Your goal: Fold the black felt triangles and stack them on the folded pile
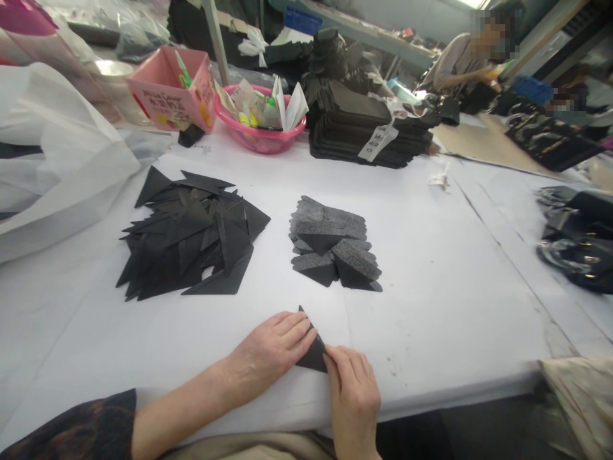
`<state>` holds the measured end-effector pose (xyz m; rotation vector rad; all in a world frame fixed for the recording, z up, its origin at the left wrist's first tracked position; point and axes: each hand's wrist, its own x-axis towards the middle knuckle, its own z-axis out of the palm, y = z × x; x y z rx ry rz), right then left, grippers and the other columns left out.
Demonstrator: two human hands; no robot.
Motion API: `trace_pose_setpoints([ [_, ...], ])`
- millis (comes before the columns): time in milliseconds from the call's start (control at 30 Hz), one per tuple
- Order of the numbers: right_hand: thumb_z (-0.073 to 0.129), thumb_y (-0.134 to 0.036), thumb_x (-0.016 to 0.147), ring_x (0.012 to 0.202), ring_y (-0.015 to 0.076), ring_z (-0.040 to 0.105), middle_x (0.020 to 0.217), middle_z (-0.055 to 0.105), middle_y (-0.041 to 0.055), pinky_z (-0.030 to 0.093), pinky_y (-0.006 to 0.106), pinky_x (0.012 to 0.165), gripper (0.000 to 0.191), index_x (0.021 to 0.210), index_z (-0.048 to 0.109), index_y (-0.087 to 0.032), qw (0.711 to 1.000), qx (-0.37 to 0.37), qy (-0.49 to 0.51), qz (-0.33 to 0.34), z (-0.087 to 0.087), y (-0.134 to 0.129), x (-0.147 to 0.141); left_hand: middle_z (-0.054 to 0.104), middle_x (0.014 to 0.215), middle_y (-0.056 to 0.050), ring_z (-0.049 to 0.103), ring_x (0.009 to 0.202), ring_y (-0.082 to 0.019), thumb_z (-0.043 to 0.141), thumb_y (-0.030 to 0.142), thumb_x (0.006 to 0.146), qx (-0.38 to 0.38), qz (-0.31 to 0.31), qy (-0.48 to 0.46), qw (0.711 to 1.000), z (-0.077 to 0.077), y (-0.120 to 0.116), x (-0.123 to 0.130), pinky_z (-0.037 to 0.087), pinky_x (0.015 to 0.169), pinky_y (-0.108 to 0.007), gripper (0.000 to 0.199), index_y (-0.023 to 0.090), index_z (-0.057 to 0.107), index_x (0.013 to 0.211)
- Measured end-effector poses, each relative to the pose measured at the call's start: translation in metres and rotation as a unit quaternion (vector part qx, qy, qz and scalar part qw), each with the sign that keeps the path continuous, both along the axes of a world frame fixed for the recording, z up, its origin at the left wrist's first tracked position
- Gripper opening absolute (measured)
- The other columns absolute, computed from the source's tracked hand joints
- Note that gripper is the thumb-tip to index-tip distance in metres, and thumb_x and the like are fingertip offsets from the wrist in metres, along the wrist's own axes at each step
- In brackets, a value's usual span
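Near the front edge of the white-covered table lies a black triangular fabric piece (312, 358). My left hand (272, 342) presses its fingertips onto the upper part of the piece. The fingers of my right hand (352, 380) are bent and pinch its right edge. Just beyond my hands sits a small stack of folded pieces (330, 239) with grey speckled undersides and black faces. To the left of that stack, a larger loose heap of flat black triangular pieces (191, 236) spreads over the table.
A pink basket (261, 137) with bottles and papers stands at the back, beside a pink box (167, 89). Right of it rises a tagged stack of black panels (354, 121). Black bags (579, 236) lie at the right edge. Another person (462, 64) works farther back.
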<state>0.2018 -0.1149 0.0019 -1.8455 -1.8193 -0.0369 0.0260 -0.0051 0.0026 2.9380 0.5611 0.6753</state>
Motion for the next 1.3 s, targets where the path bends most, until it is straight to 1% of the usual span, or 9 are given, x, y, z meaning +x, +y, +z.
trace_pose_setpoints([
  [100,0.054,-0.017,0.097,0.084,0.016,0.06,0.094,0.066,0.0055,0.047,0.03,0.077,0.019,0.11,0.067,-0.021,1.0,0.006,0.0,0.023,0.001,-0.006,0.005,0.062,0.118,-0.013,0.057,0.115,-0.025,0.042,0.012,0.1,-0.005,0.004,0.0,1.0,0.004,0.0,0.001,0.05,0.096,-0.04,0.027,0.01,0.06,0.12],
  [367,0.045,-0.015,0.1,0.088,0.0177,0.058,0.099,0.063,0.0079,0.047,0.031,0.077,0.031,0.123,0.064,-0.022,1.0,-0.016,-0.018,0.017,0.001,-0.016,0.003,0.061,0.119,-0.015,0.057,0.115,-0.029,0.042,0.013,0.1,0.014,0.014,0.024,1.0,0.004,-0.006,0.004,0.05,0.095,-0.043,0.028,0.009,0.06,0.121],
  [500,0.045,-0.015,0.1,0.09,0.0182,0.056,0.101,0.062,0.0082,0.045,0.033,0.079,0.03,0.122,0.065,-0.022,0.999,-0.029,-0.018,-0.011,0.0,-0.018,-0.001,0.062,0.115,-0.013,0.056,0.115,-0.025,0.039,0.008,0.1,0.015,0.002,0.007,1.0,0.006,-0.004,0.008,0.047,0.101,-0.04,0.027,0.006,0.061,0.115],
  [600,0.045,-0.015,0.1,0.089,0.0174,0.057,0.1,0.063,0.0073,0.046,0.033,0.079,0.031,0.122,0.065,-0.023,1.0,-0.023,-0.018,-0.004,0.0,-0.017,0.0,0.063,0.11,-0.012,0.058,0.112,-0.023,0.038,0.008,0.101,0.0,-0.026,0.001,1.0,0.007,-0.003,0.011,0.048,0.098,-0.036,0.027,0.005,0.06,0.116],
  [700,0.045,-0.018,0.1,0.089,0.0168,0.057,0.101,0.063,0.007,0.048,0.032,0.079,0.029,0.123,0.064,-0.022,1.0,-0.02,-0.007,0.016,0.001,-0.019,0.005,0.062,0.111,-0.013,0.058,0.111,-0.025,0.041,0.011,0.101,-0.002,-0.019,0.011,1.0,0.007,-0.005,0.011,0.05,0.094,-0.038,0.026,0.007,0.059,0.12],
  [867,0.05,-0.016,0.099,0.088,0.0159,0.058,0.098,0.064,0.0061,0.049,0.03,0.078,0.022,0.113,0.066,-0.02,1.0,-0.01,0.009,0.02,0.003,-0.026,0.017,0.061,0.117,-0.013,0.056,0.116,-0.028,0.046,0.013,0.099,0.001,-0.004,0.032,0.999,0.008,-0.013,0.011,0.049,0.095,-0.04,0.026,0.009,0.059,0.121],
  [1000,0.051,-0.016,0.098,0.088,0.0161,0.059,0.099,0.065,0.0064,0.049,0.03,0.077,0.025,0.118,0.065,-0.021,0.999,-0.02,-0.009,0.033,0.002,-0.032,0.021,0.061,0.117,-0.015,0.056,0.116,-0.031,0.049,0.015,0.097,0.003,0.004,0.045,0.999,0.009,-0.017,0.011,0.05,0.092,-0.042,0.026,0.011,0.059,0.122],
  [1167,0.048,-0.016,0.099,0.088,0.0161,0.059,0.098,0.064,0.0061,0.048,0.031,0.078,0.029,0.121,0.065,-0.023,1.0,-0.022,-0.004,0.009,0.002,-0.035,0.015,0.059,0.12,-0.018,0.055,0.118,-0.034,0.048,0.015,0.098,0.017,0.003,0.059,0.998,0.009,-0.021,0.013,0.049,0.094,-0.045,0.028,0.008,0.056,0.124],
  [1300,0.047,-0.015,0.099,0.088,0.0161,0.058,0.097,0.064,0.0059,0.047,0.033,0.079,0.029,0.12,0.066,-0.024,0.999,-0.032,0.013,-0.027,0.004,-0.036,0.009,0.06,0.117,-0.014,0.055,0.117,-0.026,0.04,0.007,0.099,0.0,-0.022,0.06,0.998,0.009,-0.021,0.017,0.044,0.103,-0.041,0.027,0.006,0.057,0.119],
])
